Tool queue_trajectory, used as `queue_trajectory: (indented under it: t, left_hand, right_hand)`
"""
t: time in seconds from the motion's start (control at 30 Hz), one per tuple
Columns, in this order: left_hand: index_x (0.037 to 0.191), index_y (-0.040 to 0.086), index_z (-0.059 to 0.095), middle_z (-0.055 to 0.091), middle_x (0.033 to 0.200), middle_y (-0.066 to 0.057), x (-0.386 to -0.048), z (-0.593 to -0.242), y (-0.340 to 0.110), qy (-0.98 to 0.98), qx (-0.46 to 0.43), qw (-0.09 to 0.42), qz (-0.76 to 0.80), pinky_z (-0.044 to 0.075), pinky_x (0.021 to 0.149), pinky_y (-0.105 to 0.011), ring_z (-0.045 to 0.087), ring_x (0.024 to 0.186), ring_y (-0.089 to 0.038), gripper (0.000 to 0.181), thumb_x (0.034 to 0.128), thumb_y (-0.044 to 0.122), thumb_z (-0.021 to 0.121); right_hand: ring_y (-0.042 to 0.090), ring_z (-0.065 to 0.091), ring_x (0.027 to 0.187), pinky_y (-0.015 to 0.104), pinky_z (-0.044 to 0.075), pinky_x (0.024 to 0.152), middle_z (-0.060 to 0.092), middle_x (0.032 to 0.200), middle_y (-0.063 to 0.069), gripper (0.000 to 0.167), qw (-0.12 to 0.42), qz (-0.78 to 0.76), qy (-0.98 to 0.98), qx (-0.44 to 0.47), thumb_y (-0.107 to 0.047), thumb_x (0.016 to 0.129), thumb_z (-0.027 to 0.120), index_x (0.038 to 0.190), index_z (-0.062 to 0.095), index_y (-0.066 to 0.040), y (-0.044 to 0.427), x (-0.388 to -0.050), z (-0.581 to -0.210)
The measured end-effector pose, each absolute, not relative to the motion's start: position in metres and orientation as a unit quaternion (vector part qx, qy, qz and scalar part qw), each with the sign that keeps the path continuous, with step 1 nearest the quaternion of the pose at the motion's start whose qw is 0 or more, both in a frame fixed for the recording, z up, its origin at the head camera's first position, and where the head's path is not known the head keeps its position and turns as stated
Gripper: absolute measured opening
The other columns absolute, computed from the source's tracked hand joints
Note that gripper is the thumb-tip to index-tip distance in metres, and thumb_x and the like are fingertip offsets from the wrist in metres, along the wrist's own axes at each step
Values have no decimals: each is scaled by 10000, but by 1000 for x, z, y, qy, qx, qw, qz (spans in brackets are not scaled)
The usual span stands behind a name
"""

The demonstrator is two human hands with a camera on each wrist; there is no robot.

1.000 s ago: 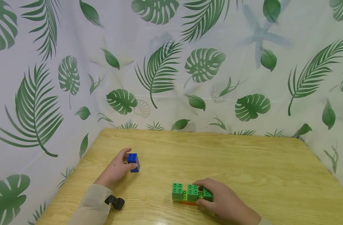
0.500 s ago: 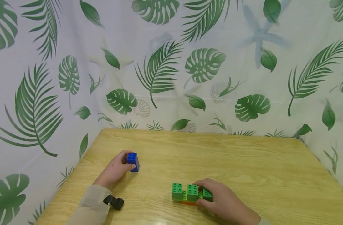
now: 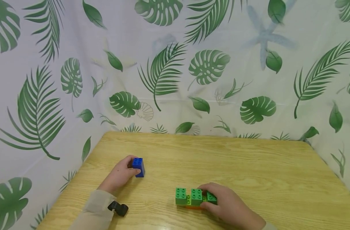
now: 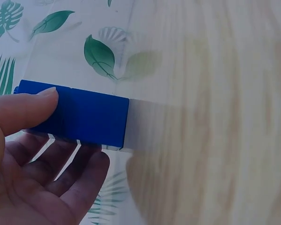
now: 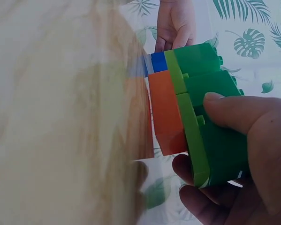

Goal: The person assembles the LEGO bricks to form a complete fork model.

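A tall blue toy building block (image 3: 138, 167) stands upright, studs up, left of the table's middle. My left hand (image 3: 121, 173) pinches it, thumb on the near face and fingers behind; in the left wrist view the thumb lies across the blue block (image 4: 91, 115). Nearer me and to the right is a joined row of toy building blocks (image 3: 180, 196): green blocks on a lime layer, with an orange block (image 5: 167, 110) beneath. My right hand (image 3: 225, 204) grips its right end between thumb and fingers, hiding part of it.
The wooden table (image 3: 235, 163) carries both sets of blocks. Behind and to the left hangs a leaf-patterned white cloth (image 3: 169, 80). A black strap end (image 3: 118, 208) sticks out from the left sleeve.
My left fingers have drawn in behind the blue block and hold it; it has shifted slightly right. My right hand and the green block row stay where they were.
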State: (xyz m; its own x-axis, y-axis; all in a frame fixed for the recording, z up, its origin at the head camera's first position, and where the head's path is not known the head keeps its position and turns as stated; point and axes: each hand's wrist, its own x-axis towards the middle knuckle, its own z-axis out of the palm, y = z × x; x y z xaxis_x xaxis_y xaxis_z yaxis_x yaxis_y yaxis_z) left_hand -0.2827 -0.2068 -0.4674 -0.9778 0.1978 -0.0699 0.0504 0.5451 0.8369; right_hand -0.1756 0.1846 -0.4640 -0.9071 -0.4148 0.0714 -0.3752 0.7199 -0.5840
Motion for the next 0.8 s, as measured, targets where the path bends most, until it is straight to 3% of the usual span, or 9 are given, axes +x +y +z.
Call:
queue_trajectory:
  t: [0.37, 0.8]
  left_hand:
    - [1377, 136, 556, 592, 1333, -74, -273, -464, -186, 871, 85, 96, 475, 461, 981, -510, 543, 1250, -290, 444, 961, 188, 704]
    - [1383, 152, 548, 591, 1283, -60, -264, -463, -164, 847, 147, 163, 484, 497, 900, -461, 545, 1215, -287, 472, 963, 291, 713]
  right_hand:
    - [155, 633, 1097, 437, 529, 883, 661, 1238, -88, 521, 21, -339, 919, -201, -600, 890, 679, 1282, 658, -257, 188, -173, -454]
    - [122, 628, 1021, 385, 532, 830, 665, 1244, -75, 522, 5, -338, 922, -189, -591, 875, 706, 1279, 665, -263, 194, -173, -438]
